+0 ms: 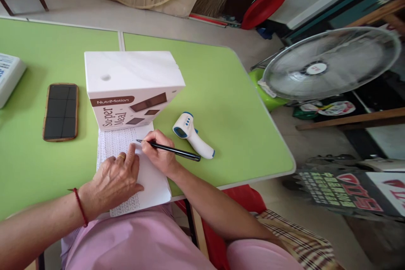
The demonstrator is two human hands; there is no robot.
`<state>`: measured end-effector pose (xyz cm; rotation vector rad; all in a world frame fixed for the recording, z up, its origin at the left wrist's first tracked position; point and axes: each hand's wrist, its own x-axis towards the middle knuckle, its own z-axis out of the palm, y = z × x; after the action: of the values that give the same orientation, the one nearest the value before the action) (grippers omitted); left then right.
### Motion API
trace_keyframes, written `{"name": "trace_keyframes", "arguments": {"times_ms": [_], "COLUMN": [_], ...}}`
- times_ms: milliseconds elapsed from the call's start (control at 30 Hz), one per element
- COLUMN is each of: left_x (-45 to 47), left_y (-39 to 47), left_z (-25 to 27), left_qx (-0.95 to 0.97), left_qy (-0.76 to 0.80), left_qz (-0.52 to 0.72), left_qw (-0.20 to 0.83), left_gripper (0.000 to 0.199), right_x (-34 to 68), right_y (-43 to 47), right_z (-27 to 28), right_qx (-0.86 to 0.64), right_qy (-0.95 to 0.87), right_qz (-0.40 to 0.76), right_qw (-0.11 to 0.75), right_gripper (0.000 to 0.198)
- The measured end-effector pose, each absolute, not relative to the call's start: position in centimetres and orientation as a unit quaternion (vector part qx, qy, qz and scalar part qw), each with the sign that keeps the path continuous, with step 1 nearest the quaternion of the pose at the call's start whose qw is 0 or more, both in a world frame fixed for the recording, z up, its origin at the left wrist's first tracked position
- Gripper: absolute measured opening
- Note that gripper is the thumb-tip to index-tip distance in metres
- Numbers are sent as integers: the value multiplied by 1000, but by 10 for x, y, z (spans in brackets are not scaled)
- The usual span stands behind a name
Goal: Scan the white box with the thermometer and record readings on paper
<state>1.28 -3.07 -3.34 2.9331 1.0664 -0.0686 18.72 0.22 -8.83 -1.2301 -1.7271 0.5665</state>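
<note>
My right hand [159, 152] grips a black pen [177, 150], its tip pointing left above the written lines of a paper notebook [153, 185]. Spread on the page is my left hand [118, 177], fingers extended, with the index fingertip close to the pen tip. It covers part of the dense handwriting. At the far end of the notebook stands a white box [134, 71] marked "NutriMotion Su-per Meal", hiding the paper's top edge. A white and blue infrared thermometer [194, 135] lies just right of my right hand.
A phone in a brown case [60, 112] lies on the green table [215, 93], left of the box. A white package [9, 76] sits at the far left edge. Beyond the table's right side stands a fan [316, 67]. A red stool [247, 198] is below the near edge.
</note>
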Motion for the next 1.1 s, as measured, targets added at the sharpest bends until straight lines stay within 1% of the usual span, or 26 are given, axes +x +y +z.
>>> {"name": "trace_keyframes", "arguments": {"times_ms": [200, 400, 667, 900, 1100], "left_x": [12, 11, 12, 11, 13], "left_y": [-29, -31, -29, -30, -29], "left_z": [-33, -33, -33, -32, -30], "left_qx": [940, 941, 940, 940, 940], "left_qy": [339, 338, 341, 339, 338], "left_qz": [-18, -11, -14, -25, -35], "left_qw": [27, 13, 18, 29, 27], "left_gripper": [57, 59, 56, 55, 54], "right_x": [188, 187, 188, 187, 187], "right_y": [3, 2, 3, 2, 2], "right_z": [-87, -88, -90, -89, -91], "right_qx": [-521, -521, -510, -517, -533], "right_qy": [-691, -692, -700, -680, -676], "right_qz": [221, 226, 229, 232, 247], "right_qw": [449, 446, 445, 464, 445], "right_gripper": [13, 13, 14, 13, 12]}}
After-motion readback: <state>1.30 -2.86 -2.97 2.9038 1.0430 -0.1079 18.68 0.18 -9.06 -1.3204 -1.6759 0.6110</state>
